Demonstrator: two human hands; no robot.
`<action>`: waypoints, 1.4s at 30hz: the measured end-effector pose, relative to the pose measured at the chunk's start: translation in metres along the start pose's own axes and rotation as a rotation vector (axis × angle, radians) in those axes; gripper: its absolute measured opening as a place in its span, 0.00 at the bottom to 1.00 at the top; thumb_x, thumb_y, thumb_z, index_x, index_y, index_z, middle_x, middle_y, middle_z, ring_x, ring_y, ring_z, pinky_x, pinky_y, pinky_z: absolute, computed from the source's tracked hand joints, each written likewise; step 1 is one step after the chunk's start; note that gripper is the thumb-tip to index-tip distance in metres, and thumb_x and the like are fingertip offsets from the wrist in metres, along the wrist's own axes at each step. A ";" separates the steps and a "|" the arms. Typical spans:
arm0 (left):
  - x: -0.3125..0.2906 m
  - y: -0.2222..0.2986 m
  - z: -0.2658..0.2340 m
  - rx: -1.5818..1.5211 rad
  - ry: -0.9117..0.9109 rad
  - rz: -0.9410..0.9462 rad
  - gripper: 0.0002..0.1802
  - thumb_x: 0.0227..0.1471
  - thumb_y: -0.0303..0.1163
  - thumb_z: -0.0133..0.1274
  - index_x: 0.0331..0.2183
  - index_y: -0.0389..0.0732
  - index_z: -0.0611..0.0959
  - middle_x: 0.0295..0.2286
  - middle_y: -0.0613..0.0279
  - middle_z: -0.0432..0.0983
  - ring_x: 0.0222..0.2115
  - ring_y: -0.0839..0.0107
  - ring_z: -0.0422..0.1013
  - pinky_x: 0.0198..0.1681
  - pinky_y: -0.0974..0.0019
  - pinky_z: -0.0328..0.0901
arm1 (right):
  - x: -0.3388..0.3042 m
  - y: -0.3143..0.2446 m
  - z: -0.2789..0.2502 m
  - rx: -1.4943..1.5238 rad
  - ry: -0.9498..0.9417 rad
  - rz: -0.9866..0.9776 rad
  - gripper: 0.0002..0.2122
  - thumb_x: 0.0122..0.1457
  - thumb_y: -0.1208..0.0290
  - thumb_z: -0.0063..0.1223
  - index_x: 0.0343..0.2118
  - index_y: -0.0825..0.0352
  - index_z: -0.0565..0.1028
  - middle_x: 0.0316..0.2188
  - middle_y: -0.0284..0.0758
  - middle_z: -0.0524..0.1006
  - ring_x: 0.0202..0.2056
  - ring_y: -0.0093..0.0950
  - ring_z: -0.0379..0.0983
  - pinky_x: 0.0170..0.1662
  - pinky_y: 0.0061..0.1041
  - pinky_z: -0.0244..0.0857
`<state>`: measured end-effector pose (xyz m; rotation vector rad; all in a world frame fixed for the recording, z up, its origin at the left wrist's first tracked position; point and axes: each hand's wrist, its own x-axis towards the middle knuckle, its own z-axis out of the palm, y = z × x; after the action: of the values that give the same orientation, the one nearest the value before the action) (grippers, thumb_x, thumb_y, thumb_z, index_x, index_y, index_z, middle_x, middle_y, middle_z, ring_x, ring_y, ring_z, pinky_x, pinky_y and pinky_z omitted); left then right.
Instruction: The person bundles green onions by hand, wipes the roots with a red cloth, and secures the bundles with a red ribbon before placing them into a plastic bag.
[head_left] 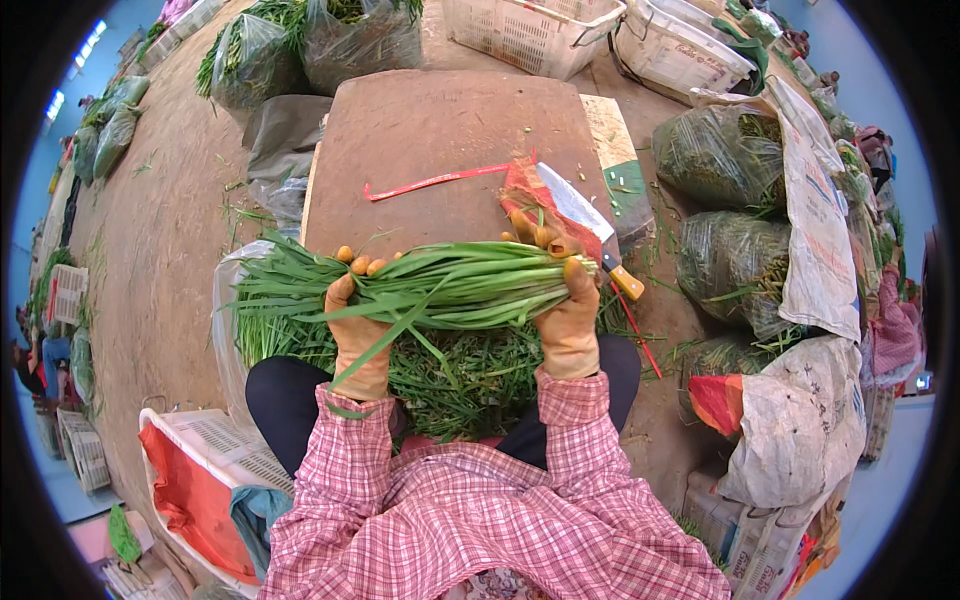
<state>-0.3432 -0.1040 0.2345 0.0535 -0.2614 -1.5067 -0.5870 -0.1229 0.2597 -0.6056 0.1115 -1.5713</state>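
Note:
A bunch of garlic chives (pixel 450 285) lies crosswise in front of me, leaf tips to the left and pale stem ends to the right. My left hand (pixel 355 330), in a tan glove, wraps round its leafy part with the thumb on my side. Near the stem ends my right hand (pixel 568 320), gloved too, grips the bunch, fingers on the far side. Just beyond the right hand rests a knife (pixel 622 274) with a wooden handle, its broad blade partly over a red cloth (pixel 530 190). A thin red strap (pixel 435 183) lies on the brown board (pixel 430 120).
Loose greens (pixel 455 380) are heaped between my knees. A white crate (pixel 225 440) with red lining stands at my left. Clear bags of greens (pixel 735 265) line the right side, beside a white sack (pixel 800 420). White baskets (pixel 530 35) stand beyond the board.

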 end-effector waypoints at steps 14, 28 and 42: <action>-0.025 0.061 0.143 1.564 0.256 -0.844 0.23 0.46 0.26 0.64 0.46 0.33 0.79 0.29 0.61 0.79 0.27 0.76 0.74 0.30 0.73 0.68 | -0.004 0.030 -0.051 0.086 0.569 0.126 0.14 0.59 0.64 0.56 0.41 0.70 0.75 0.42 0.41 0.77 0.48 0.36 0.72 0.55 0.39 0.65; 0.026 -0.031 0.140 1.889 -0.094 0.071 0.13 0.54 0.24 0.52 0.43 0.35 0.82 0.36 0.57 0.81 0.36 0.76 0.76 0.43 0.71 0.68 | -0.018 0.039 -0.030 -0.328 0.393 0.080 0.08 0.60 0.72 0.53 0.36 0.74 0.74 0.34 0.46 0.80 0.38 0.35 0.78 0.44 0.33 0.73; 0.030 -0.027 0.029 1.362 -0.284 -0.904 0.22 0.62 0.36 0.46 0.52 0.32 0.73 0.45 0.55 0.75 0.47 0.69 0.70 0.53 0.65 0.63 | -0.054 0.007 0.031 -0.750 -0.263 0.521 0.04 0.53 0.77 0.58 0.31 0.70 0.77 0.30 0.33 0.80 0.35 0.21 0.76 0.40 0.21 0.69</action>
<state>-0.3740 -0.1315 0.2612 1.1697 -1.6198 -1.9234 -0.5687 -0.0631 0.2670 -1.2467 0.6256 -0.9003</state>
